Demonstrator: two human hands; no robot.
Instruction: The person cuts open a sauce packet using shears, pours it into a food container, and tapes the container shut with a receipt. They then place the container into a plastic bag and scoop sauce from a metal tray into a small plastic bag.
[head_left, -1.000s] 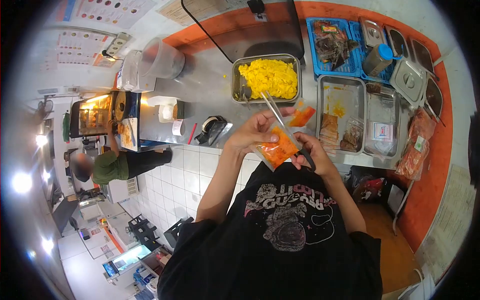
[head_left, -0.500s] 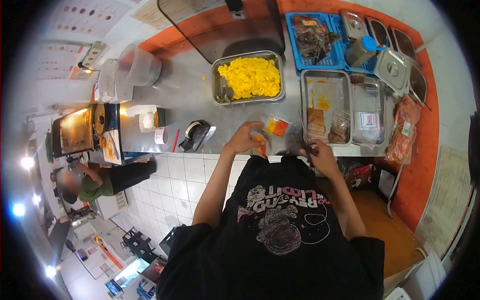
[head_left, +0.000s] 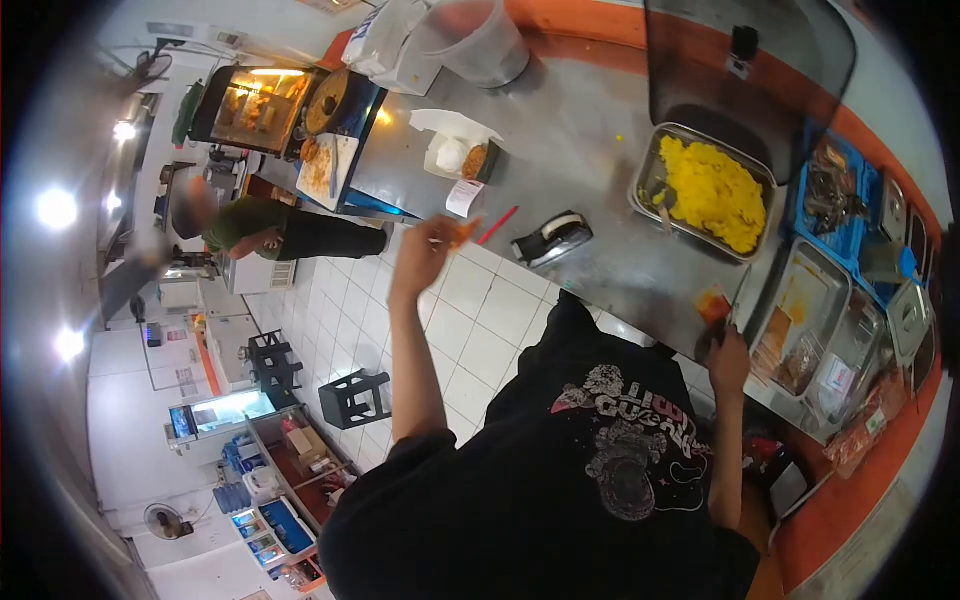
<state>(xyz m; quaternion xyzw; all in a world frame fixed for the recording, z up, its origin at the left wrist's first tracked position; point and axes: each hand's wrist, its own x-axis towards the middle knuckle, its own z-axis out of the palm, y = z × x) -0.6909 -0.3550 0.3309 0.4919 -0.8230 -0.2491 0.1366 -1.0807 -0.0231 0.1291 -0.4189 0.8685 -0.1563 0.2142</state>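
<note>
At the steel counter [head_left: 590,110] | left hand [head_left: 422,258] pinches orange packet [head_left: 461,235] near open box [head_left: 434,160] | right hand [head_left: 729,362] grips what look like scissors [head_left: 740,300] beside second packet [head_left: 712,305] | step, likely: moving packet leftward | next move calls for steady pinch, clearance from red pen [head_left: 498,225]

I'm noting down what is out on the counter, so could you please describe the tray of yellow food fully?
The tray is rectangular, with rounded corners and a raised rim, and looks like shiny metal. It sits upright on the steel-looking counter, turned at a slant in this view. A heap of soft, lumpy yellow food fills most of it. A utensil rests at its left end; its exact type is unclear. Neither the left hand nor the right hand touches the tray.
</note>
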